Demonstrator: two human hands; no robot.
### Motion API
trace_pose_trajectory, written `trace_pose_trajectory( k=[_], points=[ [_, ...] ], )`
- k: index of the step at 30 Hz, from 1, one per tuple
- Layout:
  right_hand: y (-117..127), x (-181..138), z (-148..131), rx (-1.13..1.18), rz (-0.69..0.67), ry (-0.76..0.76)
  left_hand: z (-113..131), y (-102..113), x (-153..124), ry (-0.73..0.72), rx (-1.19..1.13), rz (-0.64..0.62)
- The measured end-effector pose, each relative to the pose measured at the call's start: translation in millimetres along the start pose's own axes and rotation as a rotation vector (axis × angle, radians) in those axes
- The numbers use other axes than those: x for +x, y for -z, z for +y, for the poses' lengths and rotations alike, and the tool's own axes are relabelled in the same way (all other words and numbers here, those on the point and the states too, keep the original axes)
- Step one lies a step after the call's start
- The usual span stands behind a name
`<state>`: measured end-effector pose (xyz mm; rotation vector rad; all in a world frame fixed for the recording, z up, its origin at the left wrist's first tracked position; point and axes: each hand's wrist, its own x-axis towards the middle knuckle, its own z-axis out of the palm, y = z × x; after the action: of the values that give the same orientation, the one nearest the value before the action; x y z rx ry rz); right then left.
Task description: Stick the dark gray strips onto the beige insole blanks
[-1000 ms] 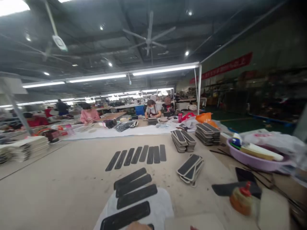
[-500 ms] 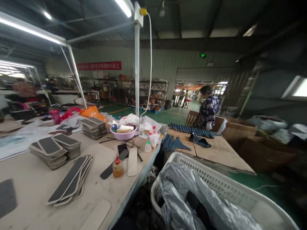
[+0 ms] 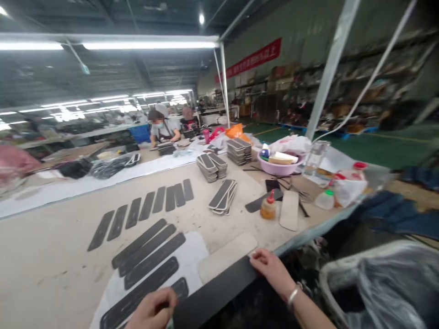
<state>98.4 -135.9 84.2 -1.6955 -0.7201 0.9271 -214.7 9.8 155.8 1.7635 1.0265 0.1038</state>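
A wide black sheet (image 3: 216, 290) spans the table's near edge between my hands. Thumb and fingers of my right hand (image 3: 272, 272) pinch its right corner. My left hand (image 3: 154, 308) is curled closed by the sheet's left end, and what lies in its fingers is hidden. Beside it, several long dark strips with rounded ends (image 3: 154, 260) lie fanned over white paper (image 3: 197, 246). A cream rounded panel (image 3: 228, 256) rests flat just beyond the black sheet.
Farther back are spaced dark strips (image 3: 147, 205), stacked pale-edged panels (image 3: 222, 196), an amber bottle with red tip (image 3: 268, 208) and a purple basin (image 3: 279, 168). A white basket (image 3: 329, 278) holding grey plastic stands at right. Another person (image 3: 163, 128) works across the table.
My view has swung left and down to the table. Both hands, out of sight before, now show at the near edge with the black sheet.
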Motion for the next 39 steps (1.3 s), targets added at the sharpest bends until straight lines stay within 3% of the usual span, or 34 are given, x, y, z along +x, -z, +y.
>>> trace_pose_trajectory(
  k=[3,8,14,26,39],
  points=[
    [11,18,9,-0.136,0.01,0.029,0,-8,22,0.011,0.003,-0.068],
    [20,59,7,-0.463,0.11,0.006,3,-27,74,0.027,0.13,0.055],
    [23,101,18,-0.624,0.17,-0.04,-2,-39,112,0.134,0.337,0.053],
    [21,110,26,-0.817,0.142,-0.063,-9,-49,122,0.162,0.459,0.027],
    [22,113,26,-0.92,0.044,-0.062,-20,-51,124,0.204,0.432,0.009]
  ],
)
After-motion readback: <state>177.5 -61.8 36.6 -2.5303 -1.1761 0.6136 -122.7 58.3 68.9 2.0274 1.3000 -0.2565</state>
